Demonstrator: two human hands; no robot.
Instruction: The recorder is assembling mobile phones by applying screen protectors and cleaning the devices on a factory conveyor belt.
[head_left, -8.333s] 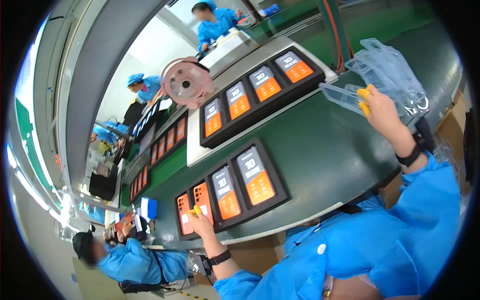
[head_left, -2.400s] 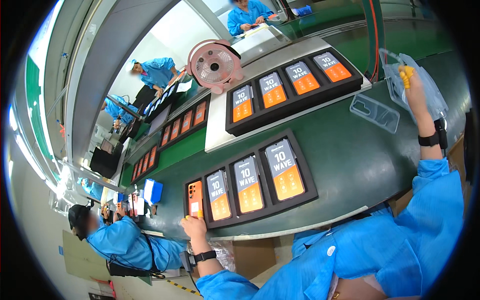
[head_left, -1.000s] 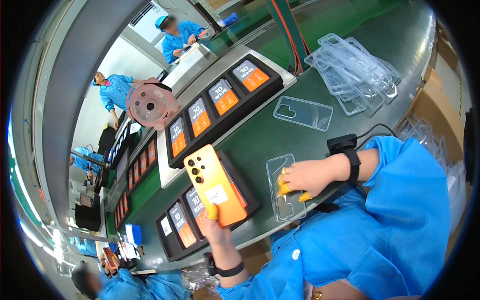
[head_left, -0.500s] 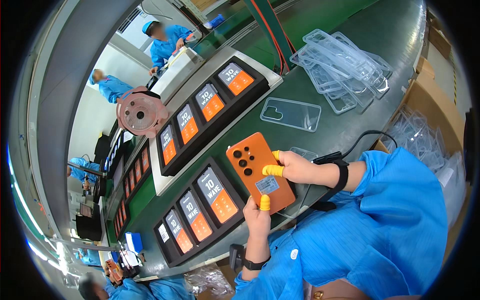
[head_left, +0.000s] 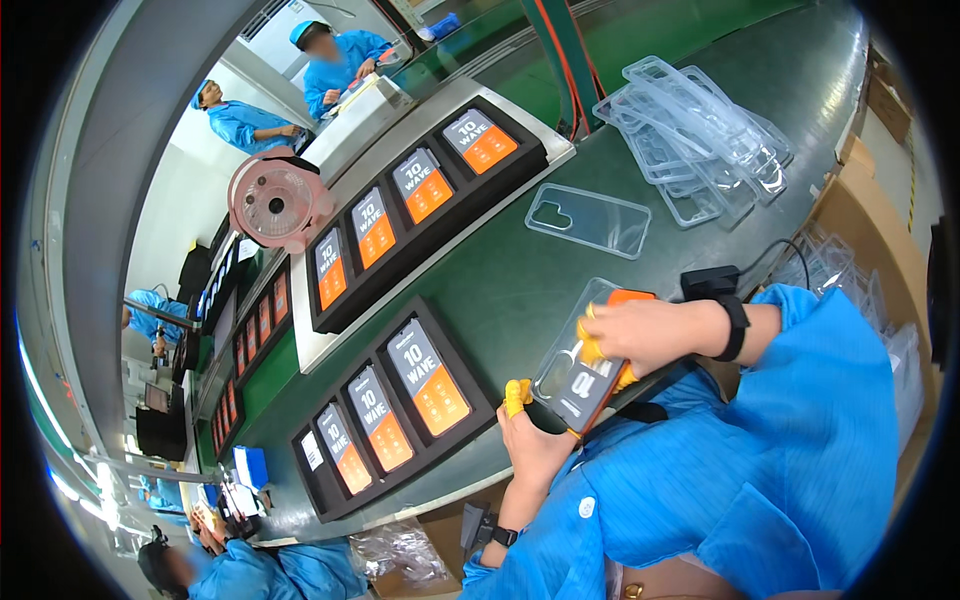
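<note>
Between my hands is a smartphone (head_left: pixel 577 412), screen side up, its film dark at one end and orange at the other. A clear phone case (head_left: pixel 566 345) lies against it, partly covered; how far the phone sits inside it I cannot tell. My right hand (head_left: pixel 650 335), in yellow finger cots, reaches over the phone with bent fingers gripping it. My left hand (head_left: pixel 532 440) holds the near left corner, its cot-covered thumb at the case's edge and its other fingers mostly hidden. Another clear case (head_left: pixel 588 220) with a camera cutout lies flat beyond.
Black trays (head_left: pixel 403 480) (head_left: pixel 425 235) hold several phones. Clear plastic cases (head_left: pixel 700 140) are piled at the far right. A pink fan (head_left: pixel 275 205) stands at the left. A cardboard box (head_left: pixel 850 205) with clear plastic is at my right. Co-workers in blue (head_left: pixel 345 65) are beyond.
The phone has turned from its orange back to its screen side and come lower, against the clear case. My right hand has moved over it. My left hand has shifted to its corner.
</note>
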